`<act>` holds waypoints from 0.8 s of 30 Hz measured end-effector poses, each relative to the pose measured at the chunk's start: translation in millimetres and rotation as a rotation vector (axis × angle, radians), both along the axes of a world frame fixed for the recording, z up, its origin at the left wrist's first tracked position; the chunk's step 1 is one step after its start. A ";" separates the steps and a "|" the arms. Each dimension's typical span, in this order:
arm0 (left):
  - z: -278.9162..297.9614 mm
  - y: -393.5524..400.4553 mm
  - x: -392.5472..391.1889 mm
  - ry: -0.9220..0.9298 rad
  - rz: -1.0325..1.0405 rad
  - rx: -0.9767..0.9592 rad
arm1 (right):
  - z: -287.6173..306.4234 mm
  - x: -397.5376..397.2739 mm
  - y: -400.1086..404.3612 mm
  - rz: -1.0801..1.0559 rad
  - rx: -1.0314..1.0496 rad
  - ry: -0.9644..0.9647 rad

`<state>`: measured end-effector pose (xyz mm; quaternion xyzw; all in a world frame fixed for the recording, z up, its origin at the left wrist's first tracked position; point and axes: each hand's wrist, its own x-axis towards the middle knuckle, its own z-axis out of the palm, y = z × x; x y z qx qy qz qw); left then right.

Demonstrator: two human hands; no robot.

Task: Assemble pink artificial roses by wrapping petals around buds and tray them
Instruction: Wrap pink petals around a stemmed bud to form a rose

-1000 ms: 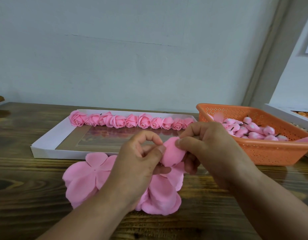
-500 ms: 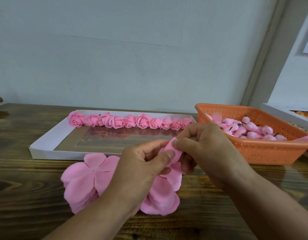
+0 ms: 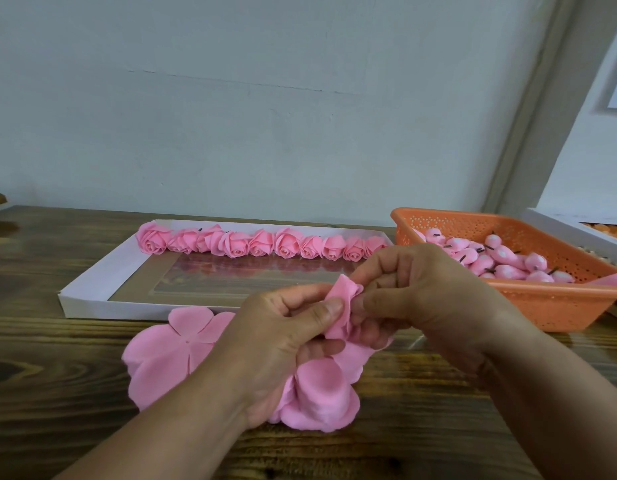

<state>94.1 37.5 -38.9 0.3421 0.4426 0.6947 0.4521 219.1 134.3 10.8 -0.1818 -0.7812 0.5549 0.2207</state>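
A half-wrapped pink rose point(image 3: 341, 306) is held above the table between both hands. My left hand point(image 3: 282, 344) pinches its petal with thumb and fingers from the left. My right hand point(image 3: 414, 292) grips it from the right, fingers curled over it. The bud inside is hidden by the petal. Flat pink petal sheets point(image 3: 168, 358) lie stacked on the table under my hands. Behind them, a white tray point(image 3: 92, 289) holds a row of several finished pink roses point(image 3: 258, 244) along its far edge.
An orange perforated basket point(image 3: 542, 306) at the right holds several pink buds point(image 3: 490, 258) with dark stems. A white box edge point(image 3: 570, 226) shows at the far right. The wooden table point(image 3: 57, 393) ends at a pale wall.
The petal has been folded tighter around the bud and turned upright between my fingers. Both hands stayed over the petal stack.
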 end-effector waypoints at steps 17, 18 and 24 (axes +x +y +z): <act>4.4 -1.9 1.0 -0.023 -0.005 -0.017 | -7.1 -4.9 -2.3 -0.226 0.220 0.096; 4.7 -2.0 0.8 -0.024 -0.004 -0.016 | -6.5 -4.4 -2.1 -0.227 0.270 0.095; 5.3 -3.3 0.4 -0.036 -0.037 -0.020 | -2.8 -3.0 -1.2 -0.172 0.465 0.036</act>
